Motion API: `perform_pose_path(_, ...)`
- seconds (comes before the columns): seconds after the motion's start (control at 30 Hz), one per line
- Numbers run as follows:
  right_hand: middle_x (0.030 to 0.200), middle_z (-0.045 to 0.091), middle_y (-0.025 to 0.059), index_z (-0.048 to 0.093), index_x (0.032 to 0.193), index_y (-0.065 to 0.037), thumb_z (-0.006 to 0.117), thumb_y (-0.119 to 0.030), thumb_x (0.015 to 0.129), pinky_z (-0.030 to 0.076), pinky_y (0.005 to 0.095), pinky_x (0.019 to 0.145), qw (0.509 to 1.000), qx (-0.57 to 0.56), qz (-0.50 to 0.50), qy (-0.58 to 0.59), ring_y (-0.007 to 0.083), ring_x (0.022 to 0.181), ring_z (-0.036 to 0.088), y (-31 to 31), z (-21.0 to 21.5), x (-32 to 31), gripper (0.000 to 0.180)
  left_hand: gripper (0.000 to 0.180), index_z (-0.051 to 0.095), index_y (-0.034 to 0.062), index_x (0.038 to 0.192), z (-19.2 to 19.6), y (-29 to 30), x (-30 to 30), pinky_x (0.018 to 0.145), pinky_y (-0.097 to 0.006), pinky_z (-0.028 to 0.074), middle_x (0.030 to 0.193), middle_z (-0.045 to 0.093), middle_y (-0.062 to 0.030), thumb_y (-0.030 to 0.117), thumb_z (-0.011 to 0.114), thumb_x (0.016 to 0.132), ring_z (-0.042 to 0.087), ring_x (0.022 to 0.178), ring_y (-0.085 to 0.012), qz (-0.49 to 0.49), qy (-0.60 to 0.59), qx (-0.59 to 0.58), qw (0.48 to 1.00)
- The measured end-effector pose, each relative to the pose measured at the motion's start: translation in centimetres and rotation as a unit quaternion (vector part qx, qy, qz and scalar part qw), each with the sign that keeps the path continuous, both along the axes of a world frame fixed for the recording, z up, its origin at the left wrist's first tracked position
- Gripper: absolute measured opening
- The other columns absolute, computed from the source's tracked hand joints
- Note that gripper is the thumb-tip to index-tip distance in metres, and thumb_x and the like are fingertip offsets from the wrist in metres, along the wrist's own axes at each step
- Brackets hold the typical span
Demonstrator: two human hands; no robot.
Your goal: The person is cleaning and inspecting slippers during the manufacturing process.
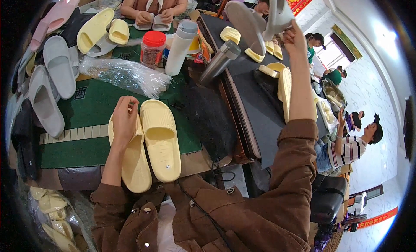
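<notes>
My left hand lay flat, fingers loosely spread, on top of a pale yellow slide sandal that rested on the green table mat; a second yellow slide sandal lay just beside it, touching along its inner edge, both with toes pointing away from me. My right hand was raised high over the black conveyor belt, fingers closed around a pair of grey slide sandals held up in the air. More yellow sandals sat on the belt below my arm. Behind the mat stood a red-lidded jar, a white bottle and a steel flask, with a crumpled clear plastic bag near them.
</notes>
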State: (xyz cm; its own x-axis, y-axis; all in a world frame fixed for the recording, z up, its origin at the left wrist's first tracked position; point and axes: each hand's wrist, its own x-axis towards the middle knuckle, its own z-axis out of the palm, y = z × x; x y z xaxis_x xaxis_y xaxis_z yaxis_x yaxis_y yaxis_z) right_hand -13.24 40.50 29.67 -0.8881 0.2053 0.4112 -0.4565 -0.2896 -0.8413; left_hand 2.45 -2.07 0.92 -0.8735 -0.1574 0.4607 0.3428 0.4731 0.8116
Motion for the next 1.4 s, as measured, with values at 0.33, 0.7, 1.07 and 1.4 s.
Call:
perform_pose_path(0.33, 0.054, 0.043, -0.0067, 0.057, 0.082, -0.008, 0.062, -0.02, 0.09, 0.046, 0.0167, 0.054, 0.986, 0.007, -0.152, 0.062, 0.0008, 0.043, 0.036, -1.1, 4.0, 18.6, 0.014, 0.009, 0.056, -0.0002, 0.094, 0.0, -0.5, 0.2, 0.064, -0.028, 0.045, 0.089, 0.057, -0.0085, -0.001, 0.054, 0.085, 0.056, 0.074, -0.0175, -0.012, 0.009, -0.023, 1.0)
perform_pose_path(0.7, 0.056, 0.041, -0.0107, 0.059, 0.081, -0.012, 0.065, -0.019, 0.086, 0.016, 0.0169, 0.037, 0.973, 0.029, -0.225, -0.052, -0.0014, 0.041, 0.027, 2.5, -5.9, 22.7, 0.011, 0.007, 0.057, -0.0002, 0.093, 0.0, -0.6, 0.3, 0.066, -0.028, 0.046, 0.089, 0.057, -0.0077, 0.001, 0.054, 0.086, 0.056, 0.075, -0.016, -0.002, -0.023, -0.044, 0.999)
perform_pose_path(1.07, 0.074, 0.047, -0.0051, 0.052, 0.108, -0.006, 0.059, -0.017, 0.087, 0.022, 0.0176, 0.041, 0.974, 0.04, -0.103, -0.199, 0.0013, 0.047, 0.033, -2.3, -14.8, 23.9, 0.025, 0.008, 0.057, 0.0003, 0.094, -0.2, -0.6, 0.0, 0.064, -0.029, 0.046, 0.089, 0.057, -0.008, 0.0, 0.055, 0.086, 0.057, 0.073, -0.0174, -0.012, -0.012, -0.037, 0.999)
perform_pose_path(1.4, 0.081, 0.05, -0.0024, 0.048, 0.115, -0.006, 0.057, -0.017, 0.089, 0.022, 0.0164, 0.042, 0.96, -0.034, 0.004, -0.277, 0.0018, 0.049, 0.033, -6.3, -17.3, 28.7, 0.03, 0.008, 0.056, -0.0003, 0.095, 0.3, -0.6, 0.3, 0.067, -0.029, 0.046, 0.092, 0.058, -0.0083, 0.001, 0.053, 0.088, 0.056, 0.076, -0.0172, -0.014, -0.019, -0.056, 0.998)
